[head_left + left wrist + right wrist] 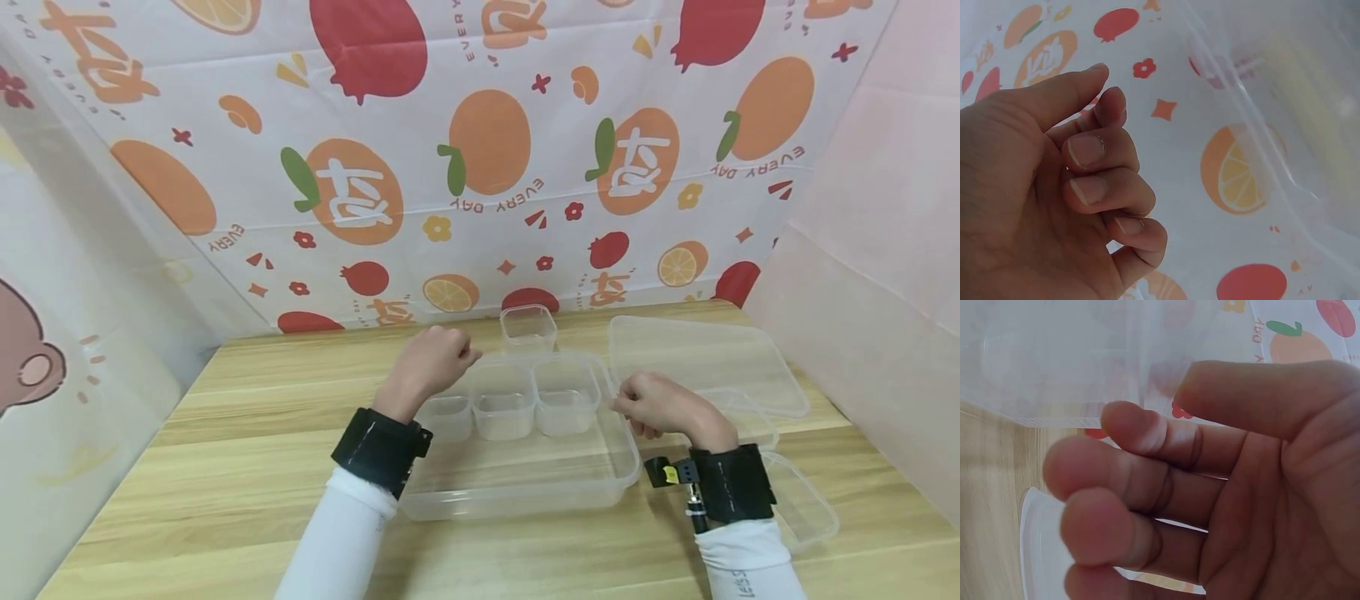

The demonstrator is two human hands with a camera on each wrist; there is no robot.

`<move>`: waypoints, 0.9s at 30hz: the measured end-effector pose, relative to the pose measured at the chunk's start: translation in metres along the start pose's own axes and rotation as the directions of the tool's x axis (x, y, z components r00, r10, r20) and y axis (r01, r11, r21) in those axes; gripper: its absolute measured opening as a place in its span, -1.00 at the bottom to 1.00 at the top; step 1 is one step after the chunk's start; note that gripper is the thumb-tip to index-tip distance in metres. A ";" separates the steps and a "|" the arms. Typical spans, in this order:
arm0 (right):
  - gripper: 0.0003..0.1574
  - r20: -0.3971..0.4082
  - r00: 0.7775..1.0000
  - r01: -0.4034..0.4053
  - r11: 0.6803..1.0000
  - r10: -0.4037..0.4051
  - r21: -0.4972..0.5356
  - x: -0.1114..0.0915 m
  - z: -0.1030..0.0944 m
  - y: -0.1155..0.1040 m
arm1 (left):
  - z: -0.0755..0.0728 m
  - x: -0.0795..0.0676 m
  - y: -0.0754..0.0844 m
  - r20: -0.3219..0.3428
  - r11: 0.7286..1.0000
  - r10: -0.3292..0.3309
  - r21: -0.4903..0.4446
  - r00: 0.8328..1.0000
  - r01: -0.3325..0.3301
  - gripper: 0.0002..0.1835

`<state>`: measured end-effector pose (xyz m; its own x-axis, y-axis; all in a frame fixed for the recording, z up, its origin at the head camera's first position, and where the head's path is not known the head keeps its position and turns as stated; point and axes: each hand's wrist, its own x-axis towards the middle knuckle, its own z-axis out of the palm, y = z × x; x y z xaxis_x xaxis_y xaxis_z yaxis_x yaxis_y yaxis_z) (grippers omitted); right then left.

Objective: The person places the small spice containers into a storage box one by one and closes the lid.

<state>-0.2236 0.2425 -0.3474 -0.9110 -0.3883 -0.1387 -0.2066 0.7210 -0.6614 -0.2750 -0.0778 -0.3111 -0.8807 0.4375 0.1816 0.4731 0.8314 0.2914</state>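
A large clear plastic box [517, 500] stands on the table in the head view. Three small clear containers [504, 421] sit in a row along its far side. My left hand [431, 367] hovers over the box's far left corner; the left wrist view shows its fingers [1107, 190] loosely curled, holding nothing. Close by the box's right rim is my right hand [663, 408]. Its fingers [1100, 519] are loosely bent in the right wrist view, with nothing between them and the thumb.
Another small clear container [528, 329] stands behind the box. A large clear lid [705, 358] lies at the back right, with smaller lids [806, 504] partly hidden by my right arm. Fruit-printed cloth [487, 233] hangs along the table's far edge.
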 end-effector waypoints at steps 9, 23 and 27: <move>-0.61 0.005 1.000 0.018 1.000 -0.018 0.013 0.000 0.001 -0.001 | -0.004 -0.019 -0.018 -0.008 0.998 -0.063 0.014 0.998 0.063 -0.58; -0.61 0.014 0.999 0.033 0.999 -0.033 0.014 0.001 0.002 -0.003 | -0.017 -0.033 -0.023 -0.014 0.996 -0.082 -0.020 0.997 0.082 -0.73; -0.61 0.017 0.999 0.029 0.999 -0.029 0.015 0.002 0.003 -0.004 | -0.023 -0.036 -0.026 -0.015 0.994 -0.101 -0.037 0.995 0.100 -0.69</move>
<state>-0.2232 0.2374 -0.3474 -0.8983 -0.4190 -0.1324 -0.2272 0.7008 -0.6762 -0.2549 -0.1234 -0.3042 -0.9234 0.3465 0.1649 0.3831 0.8578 0.3428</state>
